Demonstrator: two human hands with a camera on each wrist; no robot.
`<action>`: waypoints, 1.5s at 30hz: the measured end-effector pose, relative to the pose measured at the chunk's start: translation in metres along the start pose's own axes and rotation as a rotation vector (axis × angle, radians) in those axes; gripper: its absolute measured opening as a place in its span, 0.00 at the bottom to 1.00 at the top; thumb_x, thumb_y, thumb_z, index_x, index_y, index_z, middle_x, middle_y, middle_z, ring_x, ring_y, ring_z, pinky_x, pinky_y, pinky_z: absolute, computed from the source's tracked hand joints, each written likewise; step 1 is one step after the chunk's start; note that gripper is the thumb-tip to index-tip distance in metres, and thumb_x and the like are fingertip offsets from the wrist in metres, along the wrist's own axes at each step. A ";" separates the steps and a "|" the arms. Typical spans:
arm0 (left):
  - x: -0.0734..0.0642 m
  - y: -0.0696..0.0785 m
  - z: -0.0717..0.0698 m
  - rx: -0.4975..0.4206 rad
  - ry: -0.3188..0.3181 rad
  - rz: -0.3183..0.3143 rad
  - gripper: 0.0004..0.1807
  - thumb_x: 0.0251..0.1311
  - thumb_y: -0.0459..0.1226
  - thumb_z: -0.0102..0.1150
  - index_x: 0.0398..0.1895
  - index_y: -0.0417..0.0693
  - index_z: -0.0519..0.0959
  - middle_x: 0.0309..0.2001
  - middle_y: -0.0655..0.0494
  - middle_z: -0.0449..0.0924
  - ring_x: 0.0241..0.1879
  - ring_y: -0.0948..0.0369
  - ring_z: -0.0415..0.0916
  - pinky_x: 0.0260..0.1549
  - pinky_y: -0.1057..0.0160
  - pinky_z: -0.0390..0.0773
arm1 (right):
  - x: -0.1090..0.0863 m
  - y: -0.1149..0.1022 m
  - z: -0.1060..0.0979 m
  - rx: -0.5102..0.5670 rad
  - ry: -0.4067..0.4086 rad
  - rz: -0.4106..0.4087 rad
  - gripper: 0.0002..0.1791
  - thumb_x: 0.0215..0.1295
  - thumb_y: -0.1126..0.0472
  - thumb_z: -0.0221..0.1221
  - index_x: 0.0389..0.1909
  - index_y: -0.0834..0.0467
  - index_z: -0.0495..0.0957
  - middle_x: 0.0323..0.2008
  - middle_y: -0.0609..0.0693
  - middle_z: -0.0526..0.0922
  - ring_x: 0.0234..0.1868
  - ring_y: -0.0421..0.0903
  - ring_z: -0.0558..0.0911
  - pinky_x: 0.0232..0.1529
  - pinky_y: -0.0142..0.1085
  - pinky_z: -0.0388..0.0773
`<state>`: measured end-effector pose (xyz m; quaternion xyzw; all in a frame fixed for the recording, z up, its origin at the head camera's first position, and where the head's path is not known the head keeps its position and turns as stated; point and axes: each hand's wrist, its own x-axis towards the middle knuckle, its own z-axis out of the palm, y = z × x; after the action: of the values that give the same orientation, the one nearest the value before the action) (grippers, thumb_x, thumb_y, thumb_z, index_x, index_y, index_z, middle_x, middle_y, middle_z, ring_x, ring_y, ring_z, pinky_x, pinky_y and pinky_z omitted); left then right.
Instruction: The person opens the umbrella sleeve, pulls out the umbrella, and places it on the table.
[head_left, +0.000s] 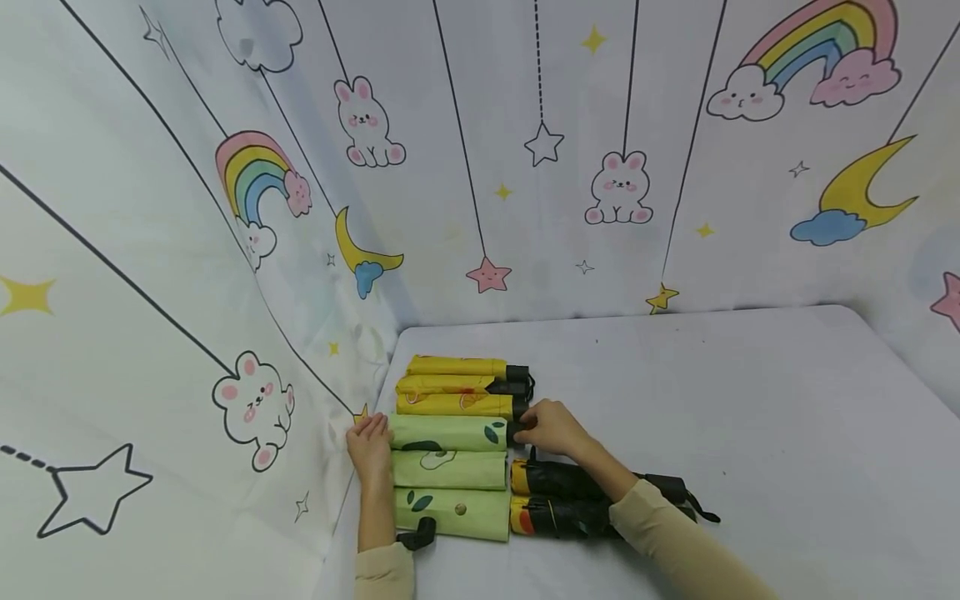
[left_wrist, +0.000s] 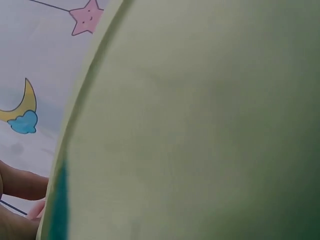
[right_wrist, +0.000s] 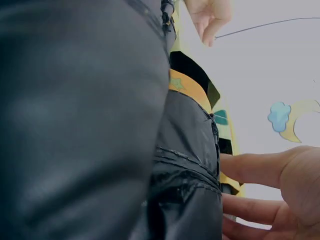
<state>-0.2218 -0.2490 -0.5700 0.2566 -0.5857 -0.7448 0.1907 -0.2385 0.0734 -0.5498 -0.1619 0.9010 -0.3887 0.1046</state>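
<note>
Three folded green umbrellas [head_left: 450,470] lie in a row, with leaf and fruit prints. At the left end of the farthest green umbrella [head_left: 450,432], my left hand [head_left: 370,446] rests with fingers fairly straight against its end. My right hand [head_left: 555,427] pinches that umbrella's black handle [head_left: 513,433] at the other end. In the left wrist view a green umbrella [left_wrist: 190,120] fills most of the picture and hides the fingertips. Black umbrellas [right_wrist: 80,120] cover much of the right wrist view, with the right thumb and fingers [right_wrist: 255,167] beyond them.
Several yellow folded umbrellas [head_left: 453,405] lie beyond the green ones. Two black-and-yellow umbrellas [head_left: 558,517] lie under the right forearm, one with a strap loop. A black handle [head_left: 417,534] juts out beside the left wrist. A printed curtain [head_left: 480,167] backs the white table [head_left: 750,417].
</note>
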 end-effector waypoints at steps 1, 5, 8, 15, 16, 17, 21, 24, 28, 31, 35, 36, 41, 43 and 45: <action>0.000 0.000 0.000 0.001 0.000 -0.001 0.33 0.68 0.14 0.46 0.75 0.25 0.52 0.71 0.27 0.65 0.73 0.41 0.66 0.72 0.52 0.68 | 0.000 0.000 0.000 -0.002 -0.003 -0.004 0.19 0.62 0.59 0.73 0.49 0.67 0.87 0.42 0.57 0.90 0.37 0.49 0.88 0.41 0.47 0.88; -0.002 0.000 -0.002 0.010 -0.015 -0.012 0.32 0.69 0.14 0.42 0.76 0.27 0.52 0.72 0.29 0.64 0.74 0.43 0.66 0.73 0.53 0.68 | 0.002 -0.001 0.001 -0.015 -0.031 -0.028 0.18 0.62 0.60 0.74 0.48 0.67 0.88 0.40 0.56 0.90 0.33 0.46 0.87 0.39 0.46 0.88; -0.004 0.000 -0.002 0.019 -0.032 -0.020 0.33 0.70 0.14 0.40 0.77 0.28 0.52 0.72 0.30 0.64 0.74 0.44 0.65 0.73 0.54 0.68 | 0.002 -0.001 0.001 -0.029 -0.052 -0.042 0.17 0.62 0.60 0.74 0.47 0.66 0.88 0.37 0.54 0.90 0.30 0.43 0.85 0.36 0.44 0.87; -0.002 -0.004 -0.005 -0.008 -0.013 -0.008 0.31 0.71 0.15 0.40 0.76 0.27 0.53 0.71 0.28 0.64 0.73 0.41 0.65 0.72 0.54 0.68 | 0.004 0.000 0.002 -0.001 -0.080 -0.049 0.14 0.63 0.60 0.74 0.45 0.64 0.89 0.34 0.52 0.90 0.27 0.41 0.83 0.32 0.40 0.85; -0.002 -0.005 -0.006 -0.014 -0.007 -0.006 0.30 0.71 0.15 0.40 0.76 0.27 0.53 0.71 0.28 0.64 0.73 0.41 0.66 0.72 0.53 0.68 | 0.004 0.000 0.003 0.012 -0.083 -0.048 0.14 0.63 0.60 0.74 0.45 0.65 0.89 0.34 0.53 0.90 0.27 0.42 0.83 0.31 0.40 0.84; -0.001 -0.005 -0.006 -0.025 -0.003 -0.003 0.30 0.71 0.15 0.40 0.76 0.26 0.54 0.71 0.27 0.64 0.73 0.40 0.66 0.72 0.53 0.68 | 0.004 0.001 0.003 0.025 -0.083 -0.047 0.15 0.63 0.60 0.74 0.45 0.66 0.89 0.34 0.53 0.90 0.26 0.42 0.82 0.30 0.39 0.83; 0.000 -0.008 -0.008 -0.029 0.007 0.007 0.27 0.72 0.16 0.41 0.74 0.24 0.55 0.69 0.26 0.66 0.72 0.39 0.67 0.72 0.51 0.69 | 0.005 0.003 0.005 0.090 -0.098 -0.009 0.18 0.62 0.60 0.74 0.48 0.67 0.88 0.33 0.52 0.89 0.23 0.43 0.78 0.26 0.36 0.76; 0.000 -0.009 -0.009 0.003 0.007 0.005 0.27 0.72 0.17 0.41 0.73 0.25 0.56 0.68 0.27 0.67 0.72 0.41 0.68 0.71 0.51 0.70 | 0.006 0.005 0.007 0.140 -0.111 0.032 0.18 0.63 0.58 0.74 0.48 0.66 0.88 0.34 0.51 0.90 0.26 0.43 0.80 0.29 0.36 0.77; 0.000 -0.010 -0.009 0.027 0.007 0.011 0.27 0.72 0.17 0.41 0.73 0.24 0.57 0.68 0.27 0.68 0.71 0.40 0.68 0.71 0.51 0.70 | 0.007 0.006 0.009 0.190 -0.082 0.079 0.18 0.64 0.54 0.73 0.49 0.63 0.89 0.41 0.52 0.90 0.39 0.47 0.86 0.41 0.43 0.86; -0.001 -0.010 -0.010 0.032 0.002 0.013 0.26 0.73 0.18 0.43 0.72 0.24 0.57 0.68 0.27 0.68 0.71 0.41 0.68 0.71 0.52 0.70 | 0.008 0.009 0.010 0.274 -0.056 0.097 0.20 0.66 0.52 0.72 0.50 0.63 0.89 0.43 0.52 0.90 0.43 0.48 0.88 0.48 0.48 0.87; -0.001 -0.010 -0.012 0.037 -0.005 0.006 0.27 0.74 0.19 0.45 0.73 0.26 0.57 0.70 0.28 0.67 0.72 0.41 0.68 0.70 0.54 0.71 | 0.008 0.009 0.010 0.451 -0.067 0.112 0.22 0.66 0.54 0.73 0.52 0.66 0.87 0.39 0.54 0.91 0.37 0.50 0.91 0.48 0.48 0.88; -0.001 -0.010 -0.013 0.035 -0.003 0.003 0.27 0.74 0.20 0.46 0.74 0.26 0.57 0.70 0.28 0.67 0.72 0.41 0.68 0.70 0.55 0.71 | 0.007 0.007 0.009 0.488 -0.070 0.119 0.23 0.65 0.54 0.73 0.52 0.67 0.86 0.38 0.56 0.91 0.35 0.50 0.91 0.47 0.48 0.89; -0.002 -0.010 -0.014 -0.002 0.005 0.002 0.28 0.74 0.19 0.47 0.74 0.25 0.56 0.70 0.26 0.65 0.72 0.40 0.67 0.69 0.55 0.71 | 0.004 0.001 0.007 0.596 -0.053 0.159 0.24 0.64 0.56 0.74 0.53 0.69 0.85 0.36 0.58 0.91 0.35 0.53 0.91 0.48 0.49 0.88; -0.002 -0.009 -0.014 -0.013 0.004 0.005 0.28 0.74 0.19 0.46 0.74 0.24 0.56 0.70 0.25 0.64 0.72 0.39 0.66 0.70 0.55 0.70 | 0.003 0.000 0.007 0.618 -0.045 0.181 0.23 0.63 0.57 0.74 0.53 0.69 0.86 0.36 0.59 0.91 0.35 0.53 0.92 0.50 0.49 0.88; -0.002 -0.008 -0.013 -0.017 0.005 0.004 0.28 0.73 0.19 0.46 0.74 0.25 0.56 0.70 0.25 0.65 0.72 0.39 0.67 0.70 0.55 0.70 | 0.002 0.001 0.007 0.634 -0.040 0.196 0.22 0.63 0.57 0.74 0.52 0.68 0.87 0.37 0.59 0.91 0.36 0.53 0.92 0.52 0.50 0.87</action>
<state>-0.2120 -0.2564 -0.5800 0.2556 -0.5793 -0.7488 0.1959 -0.2382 0.0684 -0.5557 -0.0415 0.7440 -0.6347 0.2044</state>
